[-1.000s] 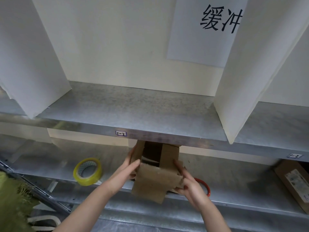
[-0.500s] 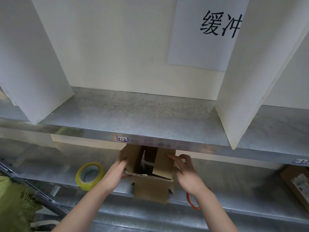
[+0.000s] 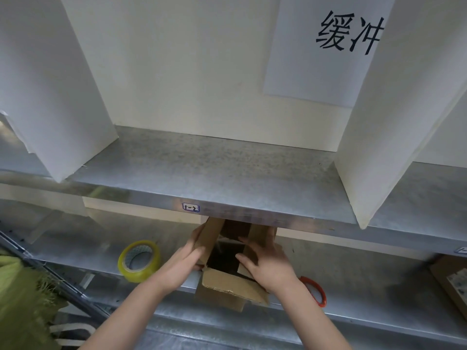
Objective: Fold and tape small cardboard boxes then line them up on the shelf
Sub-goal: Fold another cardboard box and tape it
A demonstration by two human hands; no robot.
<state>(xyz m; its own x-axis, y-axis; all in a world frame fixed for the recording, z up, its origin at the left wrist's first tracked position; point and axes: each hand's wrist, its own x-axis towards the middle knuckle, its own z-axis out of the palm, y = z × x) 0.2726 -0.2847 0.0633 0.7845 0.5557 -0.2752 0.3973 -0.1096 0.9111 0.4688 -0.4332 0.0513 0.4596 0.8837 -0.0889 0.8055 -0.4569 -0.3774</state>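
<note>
A small brown cardboard box stands at the front edge of the lower metal shelf, its top flaps up and its inside dark. My left hand grips the left flap, fingers curled behind it. My right hand lies over the right flap, fingers spread and pressing it inward. The near flap hangs forward toward me. A yellow roll of tape stands on the same shelf to the left of the box. The box's far side is hidden under the upper shelf.
The upper metal shelf spans the middle of the view between two white dividers. An orange-handled tool lies right of the box. Another cardboard box sits at the far right. Green fabric fills the lower left.
The view has dropped a little. My right hand moved from the box's right side onto the right flap. The near flap, upright before, now hangs forward.
</note>
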